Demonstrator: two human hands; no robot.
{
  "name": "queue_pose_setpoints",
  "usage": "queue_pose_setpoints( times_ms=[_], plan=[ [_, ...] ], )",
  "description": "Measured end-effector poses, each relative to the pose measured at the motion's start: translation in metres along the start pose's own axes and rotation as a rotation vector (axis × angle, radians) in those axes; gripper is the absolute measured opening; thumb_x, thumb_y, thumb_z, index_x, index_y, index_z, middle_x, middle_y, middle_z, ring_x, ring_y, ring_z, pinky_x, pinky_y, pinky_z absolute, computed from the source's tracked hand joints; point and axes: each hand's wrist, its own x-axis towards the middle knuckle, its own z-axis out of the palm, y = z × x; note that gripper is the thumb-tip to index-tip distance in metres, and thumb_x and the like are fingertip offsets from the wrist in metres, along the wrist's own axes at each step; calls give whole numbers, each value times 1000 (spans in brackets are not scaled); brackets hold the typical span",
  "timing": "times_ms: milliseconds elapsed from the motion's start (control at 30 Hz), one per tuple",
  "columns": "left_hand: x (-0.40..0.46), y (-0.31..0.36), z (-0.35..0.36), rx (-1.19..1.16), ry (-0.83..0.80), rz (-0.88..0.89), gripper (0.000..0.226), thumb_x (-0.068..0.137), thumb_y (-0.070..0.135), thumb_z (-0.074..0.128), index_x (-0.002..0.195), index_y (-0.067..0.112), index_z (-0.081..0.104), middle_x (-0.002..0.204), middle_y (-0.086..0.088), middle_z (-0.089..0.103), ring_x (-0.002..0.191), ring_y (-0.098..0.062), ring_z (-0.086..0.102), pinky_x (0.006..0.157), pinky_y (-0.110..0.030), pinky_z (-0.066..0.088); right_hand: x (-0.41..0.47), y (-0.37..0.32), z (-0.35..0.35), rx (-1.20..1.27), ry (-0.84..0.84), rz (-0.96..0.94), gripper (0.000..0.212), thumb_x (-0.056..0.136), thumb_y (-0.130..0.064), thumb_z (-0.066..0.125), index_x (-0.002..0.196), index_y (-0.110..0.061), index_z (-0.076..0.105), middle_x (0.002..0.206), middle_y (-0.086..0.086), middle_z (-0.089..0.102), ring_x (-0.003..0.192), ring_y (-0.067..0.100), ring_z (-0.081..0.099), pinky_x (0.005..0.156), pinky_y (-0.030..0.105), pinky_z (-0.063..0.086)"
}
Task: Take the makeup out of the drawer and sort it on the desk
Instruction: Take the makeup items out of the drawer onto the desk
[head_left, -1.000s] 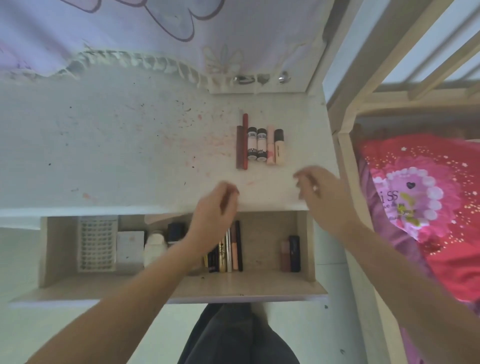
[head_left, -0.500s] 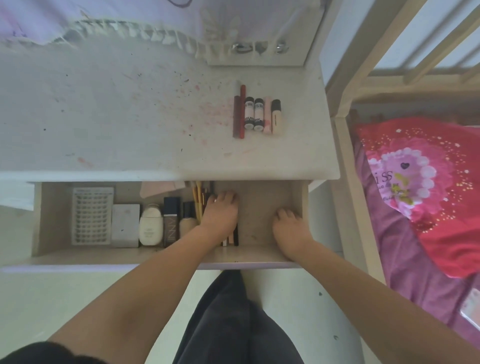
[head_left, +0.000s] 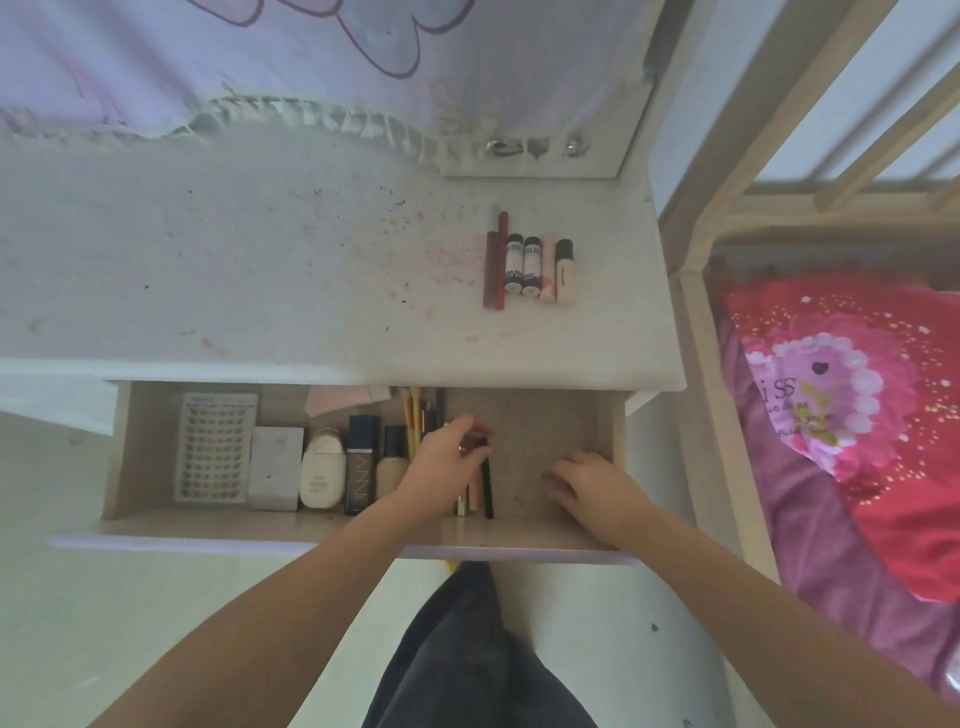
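Observation:
The drawer (head_left: 311, 529) stands pulled out under the desk (head_left: 260, 260). My left hand (head_left: 447, 467) is inside it, over a bunch of slim pencils and tubes (head_left: 485, 488), fingers closed on a small dark tube with red on it (head_left: 479, 437). Near the drawer's right wall my right hand (head_left: 589, 486) rests palm down with curled fingers; whatever lies under it is hidden. On the desk a tidy row (head_left: 524, 267) holds two dark red sticks, two black-and-white tubes, a pink tube and a beige tube.
The drawer's left part holds a lash tray (head_left: 215, 447), a white box (head_left: 275, 467), a white bottle (head_left: 322, 470), a dark blue bottle (head_left: 362, 467) and a beige bottle (head_left: 392, 465). A wooden bed frame (head_left: 711, 374) with a pink blanket (head_left: 857, 415) borders the desk's right.
Both hands dropped from above the desk's front edge into the drawer. The pink and black tubes at the drawer's right are now covered by my right hand. My left fingers closed on a small tube.

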Motion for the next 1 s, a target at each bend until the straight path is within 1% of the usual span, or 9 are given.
queue_pose_setpoints(
  times_ms=[200,300,400,567,633,733,800,900,1000],
  plan=[
    [14,69,-79,-146,58,152,14,88,17,61,92,30,59,91,12,66,80,-2,64,78,-17,53,11,-12,-105,385,238,-90,26,96,-24,50,120,-25,60,105,-11,59,91,3,54,75,7,35],
    [53,91,-118,-237,204,132,8,89,17,61,96,18,64,87,5,70,72,-9,66,71,-20,55,31,-3,-159,592,402,-21,28,97,-13,45,116,-26,61,97,-8,58,75,5,55,61,8,38],
    [105,99,-136,-241,270,80,4,90,13,61,93,12,63,82,1,69,75,-14,66,66,-21,55,71,18,-192,494,487,44,30,99,-11,40,117,-21,61,96,-2,54,76,12,53,59,3,38],
    [167,98,-121,-191,347,23,5,89,17,62,84,16,62,84,-2,67,78,-19,65,72,-28,54,120,38,-204,374,461,87,31,100,-17,38,116,-12,64,104,3,60,83,11,47,62,13,33],
    [177,99,-113,-138,382,20,10,90,20,60,93,12,66,87,1,65,77,-15,61,73,-25,51,128,40,-203,358,469,81,30,100,-18,39,116,-15,65,112,3,61,91,12,48,70,17,34],
    [181,98,-107,-125,400,6,16,90,23,58,99,13,67,95,2,64,88,-18,62,85,-33,52,134,41,-196,362,506,73,31,98,-14,41,117,-17,65,115,5,58,103,13,50,85,17,31],
    [176,98,-107,-154,400,10,18,91,24,56,103,15,65,99,1,64,93,-19,63,87,-35,52,132,42,-193,400,523,76,31,98,-14,41,120,-19,63,114,4,55,97,10,48,87,17,32],
    [158,93,-107,-141,389,18,24,95,23,50,115,15,59,107,2,61,94,-15,61,77,-20,53,116,39,-189,496,595,77,31,98,-15,42,124,-19,59,118,3,53,85,11,51,89,23,41],
    [119,85,-101,-160,396,43,22,97,21,47,117,17,54,108,1,59,91,-13,61,76,-23,55,74,28,-172,476,704,48,26,96,-13,44,113,-20,62,102,-2,61,69,2,52,75,18,42]
  ],
)
